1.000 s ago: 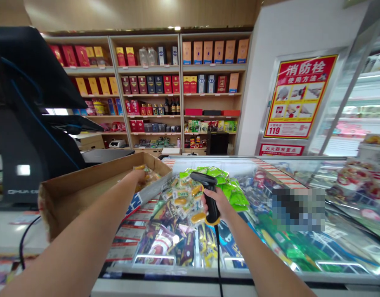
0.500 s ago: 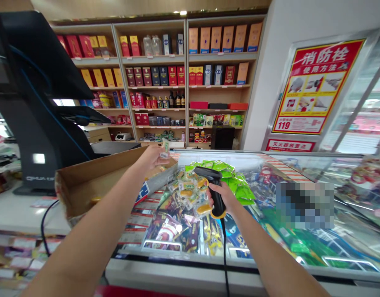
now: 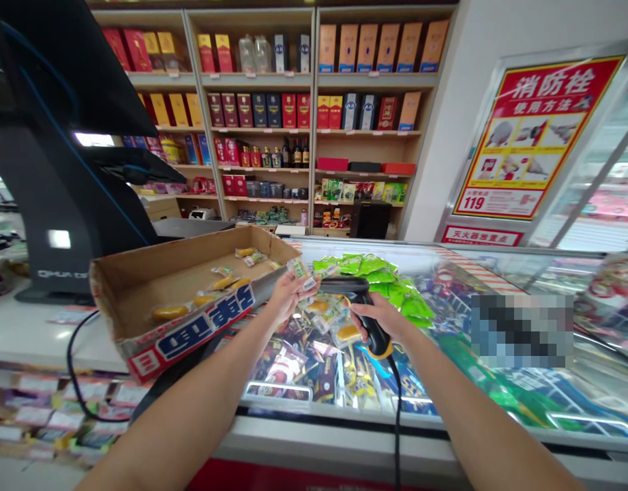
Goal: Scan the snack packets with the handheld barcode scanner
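Note:
My right hand point(image 3: 378, 317) grips a black barcode scanner point(image 3: 372, 327) with a yellow base rim and a cable running down. In my left hand point(image 3: 289, 294) is a small clear snack packet point(image 3: 299, 270) with green print, held in front of the scanner's head. Below both hands, several wrapped yellow snacks point(image 3: 348, 333) lie in a pile on the glass freezer top. Beside them spreads a heap of bright green packets point(image 3: 375, 269). An open cardboard box point(image 3: 140, 269) at the left holds several more of the yellow snacks.
A black till screen point(image 3: 83, 75) stands at the left on a white counter. Colourful packages show through the freezer's glass lid point(image 3: 293, 382). Shelves of boxed goods point(image 3: 262, 109) line the back wall. A red fire-hydrant poster point(image 3: 539, 136) hangs at the right.
My left hand has moved right and down with the packet, from over the box to the scanner. The scanner is tilted more. The box now shows more of its inside.

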Motion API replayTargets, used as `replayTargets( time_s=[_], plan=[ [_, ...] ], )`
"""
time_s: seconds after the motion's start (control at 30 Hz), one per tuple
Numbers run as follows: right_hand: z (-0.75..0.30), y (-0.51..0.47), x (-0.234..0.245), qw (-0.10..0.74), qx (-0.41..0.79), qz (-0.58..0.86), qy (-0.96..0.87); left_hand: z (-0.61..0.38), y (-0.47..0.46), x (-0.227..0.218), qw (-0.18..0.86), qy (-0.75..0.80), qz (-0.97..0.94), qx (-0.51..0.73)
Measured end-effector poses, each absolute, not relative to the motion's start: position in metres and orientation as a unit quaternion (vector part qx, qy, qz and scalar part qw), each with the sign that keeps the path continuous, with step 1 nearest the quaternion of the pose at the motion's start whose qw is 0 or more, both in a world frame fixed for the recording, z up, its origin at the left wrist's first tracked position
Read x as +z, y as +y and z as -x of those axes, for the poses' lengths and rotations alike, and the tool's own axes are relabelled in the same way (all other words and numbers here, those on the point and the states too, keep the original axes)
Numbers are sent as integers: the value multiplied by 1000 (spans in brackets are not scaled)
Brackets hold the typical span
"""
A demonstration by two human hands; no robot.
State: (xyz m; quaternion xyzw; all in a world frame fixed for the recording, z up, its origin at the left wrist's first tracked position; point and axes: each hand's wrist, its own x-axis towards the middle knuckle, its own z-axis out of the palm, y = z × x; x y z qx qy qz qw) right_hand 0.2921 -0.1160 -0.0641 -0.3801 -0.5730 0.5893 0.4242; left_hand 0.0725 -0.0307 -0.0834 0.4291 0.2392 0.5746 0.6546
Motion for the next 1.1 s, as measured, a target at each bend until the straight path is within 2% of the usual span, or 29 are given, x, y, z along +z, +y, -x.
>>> replayTargets(
  time_s=[0.43,0.7,0.97,1.1],
  plan=[
    [-290,-117,-66,366,558,378,-642,-72,-26,-91,596,288,-466,587],
    [-287,-116,-67,373,570,373,-630,-73,-26,-91,591,290,-477,582],
    [-293,-111,-69,443,598,370,-556,-73,-33,-90,588,308,-518,539],
    [-301,-107,-66,525,611,354,-476,-83,-44,-97,504,339,-640,471]
  ],
)
